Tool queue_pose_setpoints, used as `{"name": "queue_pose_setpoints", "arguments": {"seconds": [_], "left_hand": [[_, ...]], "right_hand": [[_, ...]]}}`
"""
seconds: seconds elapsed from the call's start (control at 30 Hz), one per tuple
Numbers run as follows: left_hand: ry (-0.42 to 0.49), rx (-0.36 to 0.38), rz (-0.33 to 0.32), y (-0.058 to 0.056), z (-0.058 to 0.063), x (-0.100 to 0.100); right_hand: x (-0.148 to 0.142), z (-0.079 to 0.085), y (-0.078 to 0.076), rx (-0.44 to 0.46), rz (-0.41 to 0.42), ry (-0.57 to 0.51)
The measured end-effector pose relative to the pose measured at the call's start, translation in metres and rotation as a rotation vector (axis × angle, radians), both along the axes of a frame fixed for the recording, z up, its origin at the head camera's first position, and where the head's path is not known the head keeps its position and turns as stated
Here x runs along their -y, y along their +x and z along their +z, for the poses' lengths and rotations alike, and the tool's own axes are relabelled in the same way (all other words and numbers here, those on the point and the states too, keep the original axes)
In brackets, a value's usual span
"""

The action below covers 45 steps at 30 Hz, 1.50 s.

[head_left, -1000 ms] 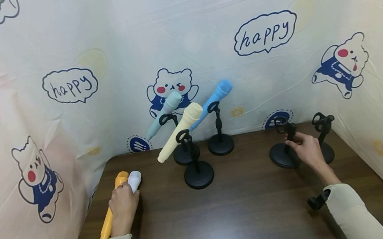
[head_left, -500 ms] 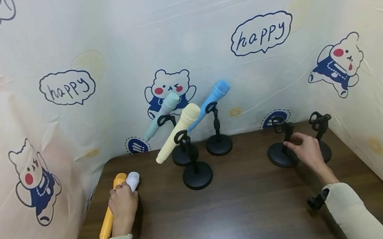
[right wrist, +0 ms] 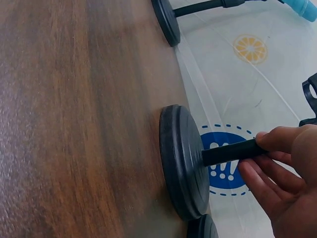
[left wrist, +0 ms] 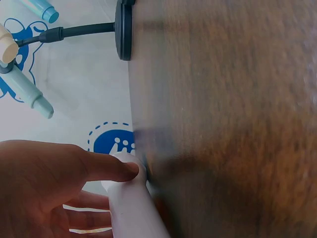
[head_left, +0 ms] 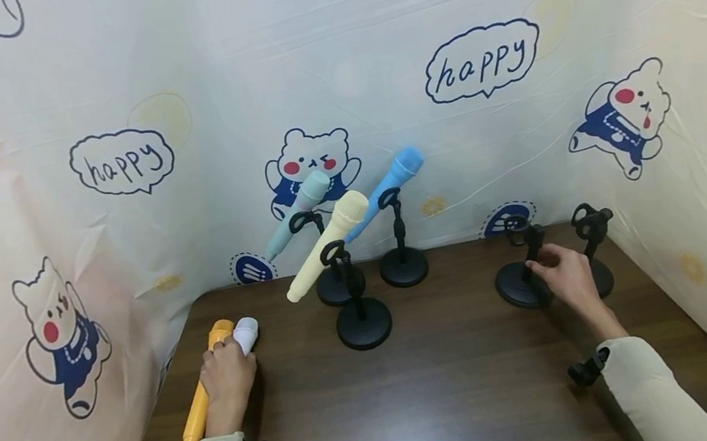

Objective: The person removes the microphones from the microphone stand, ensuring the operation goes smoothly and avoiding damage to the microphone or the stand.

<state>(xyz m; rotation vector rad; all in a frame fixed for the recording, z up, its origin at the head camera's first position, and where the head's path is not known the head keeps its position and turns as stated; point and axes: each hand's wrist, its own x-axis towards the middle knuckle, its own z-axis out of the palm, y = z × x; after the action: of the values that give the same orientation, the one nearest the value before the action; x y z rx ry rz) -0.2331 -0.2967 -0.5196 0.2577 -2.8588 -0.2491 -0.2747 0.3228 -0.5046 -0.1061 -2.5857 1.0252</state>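
Note:
My left hand (head_left: 229, 379) grips a white microphone (head_left: 246, 333) at the table's left side. In the left wrist view, the thumb lies over the white microphone (left wrist: 131, 203) with fingers behind it. An orange microphone (head_left: 197, 419) lies right beside that hand, partly covered by it. At the right, my right hand (head_left: 571, 280) pinches the pole of a black microphone stand (head_left: 518, 287), whose clip holds nothing. Its round base (right wrist: 183, 163) meets the tabletop in the right wrist view. Close behind the hand is another black stand (head_left: 594, 232) with no microphone.
Three black stands hold microphones mid-table: cream (head_left: 328, 247) in front, mint (head_left: 297, 215) and blue (head_left: 384, 194) behind. A patterned white cloth (head_left: 359, 81) hangs behind and beside the brown table (head_left: 410, 404).
Both hands keep the same hold and place. The head view has shifted very slightly; no object has visibly moved on the table.

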Motion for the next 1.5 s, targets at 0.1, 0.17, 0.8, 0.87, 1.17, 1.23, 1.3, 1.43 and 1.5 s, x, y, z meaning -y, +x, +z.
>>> {"name": "queue_pose_setpoints", "arguments": {"seconds": [0.1,0.17,0.8,0.87,1.17,1.23,1.3,1.43,1.5], "left_hand": [[0.002,0.008,0.002,0.001,0.001,0.000],[0.006,0.009,0.004,0.001,0.001,0.001],[0.018,-0.277,-0.063,-0.001,0.030,-0.011],[0.060,-0.299,-0.084,-0.002,0.040,-0.018],[0.216,-0.475,-0.188,-0.001,0.079,-0.054],[0.261,-0.473,-0.216,-0.001,0.088,-0.062],[0.308,-0.457,-0.253,-0.001,0.096,-0.070],[0.413,-0.386,-0.316,-0.001,0.108,-0.084],[0.470,-0.345,-0.330,-0.001,0.112,-0.090]], "right_hand": [[0.001,0.001,0.001,0.011,0.000,-0.011],[0.002,0.001,0.001,0.017,0.000,-0.019],[0.050,0.013,0.018,0.116,0.035,-0.008],[0.061,0.017,0.018,0.103,0.069,-0.006],[0.115,0.034,0.020,0.042,0.244,-0.064],[0.125,0.038,0.020,0.042,0.274,-0.095],[0.135,0.041,0.021,0.045,0.298,-0.128],[0.153,0.046,0.023,0.050,0.353,-0.184],[0.161,0.049,0.024,0.049,0.387,-0.209]]}}
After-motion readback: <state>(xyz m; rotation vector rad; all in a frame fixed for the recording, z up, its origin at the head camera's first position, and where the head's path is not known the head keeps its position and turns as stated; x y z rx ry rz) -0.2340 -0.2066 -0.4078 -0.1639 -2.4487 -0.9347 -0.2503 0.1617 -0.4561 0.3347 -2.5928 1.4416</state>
